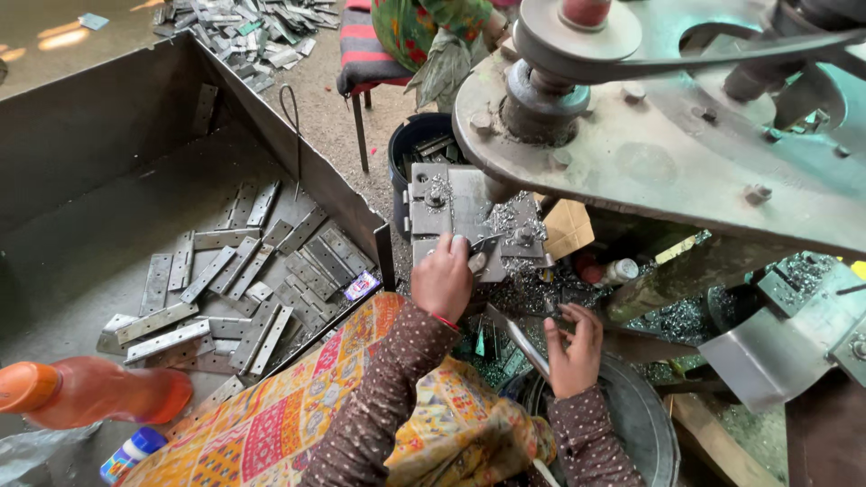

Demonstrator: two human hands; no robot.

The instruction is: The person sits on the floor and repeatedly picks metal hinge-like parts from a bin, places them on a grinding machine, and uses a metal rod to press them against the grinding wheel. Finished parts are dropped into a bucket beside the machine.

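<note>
My left hand (444, 278) pinches a small flat metal piece (482, 245) against the grey work plate (451, 209) of a drilling machine, amid shiny metal shavings (510, 216). My right hand (574, 347) grips a long flat metal strip (521, 338) lower down, over a round metal basin (645, 419). Both sleeves are brown with white dots. A colourful patterned cloth (298, 410) covers my lap.
A large sheet-metal tray (81, 243) on the left holds several perforated metal strips (230, 289). An orange bottle (90, 392) lies at bottom left. The machine's pulley and belt (577, 32) hang over the right. A dark bucket (410, 144), a stool and another person (424, 32) are behind.
</note>
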